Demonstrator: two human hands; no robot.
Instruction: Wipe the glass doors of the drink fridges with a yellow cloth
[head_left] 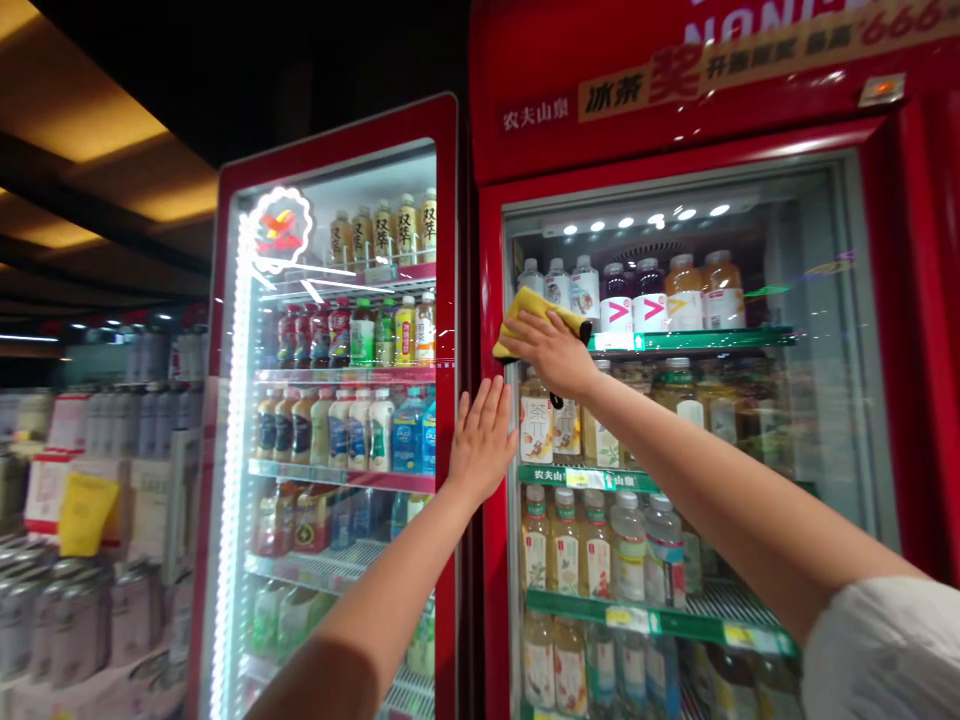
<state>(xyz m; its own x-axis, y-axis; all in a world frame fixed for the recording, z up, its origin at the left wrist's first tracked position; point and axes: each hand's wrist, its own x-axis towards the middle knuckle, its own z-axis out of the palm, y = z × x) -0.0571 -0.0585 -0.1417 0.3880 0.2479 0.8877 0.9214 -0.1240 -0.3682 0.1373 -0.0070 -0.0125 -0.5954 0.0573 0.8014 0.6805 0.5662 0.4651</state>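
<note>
White sleeve [877, 650] is filling the lower right corner, with the right forearm [697, 470] crossing the glass door [814, 250]. Glass is stretching out widely above and to the right of the cloth, while the red door frame [491, 250] is bounding it closely on the left; a narrow dark gap is separating this cooler from the lit cooler [448, 250]. Yellow cloth [527, 302] is lying at the glass's left edge, overlapping the frame, one corner pointing down-left and another right; its long axis is partly hiding beneath the fingers. The right hand [553, 350] is spreading flat over it, pressing rather than gripping. The left hand [481, 445], fingers extended and nearly together, is resting against the frame below.
</note>
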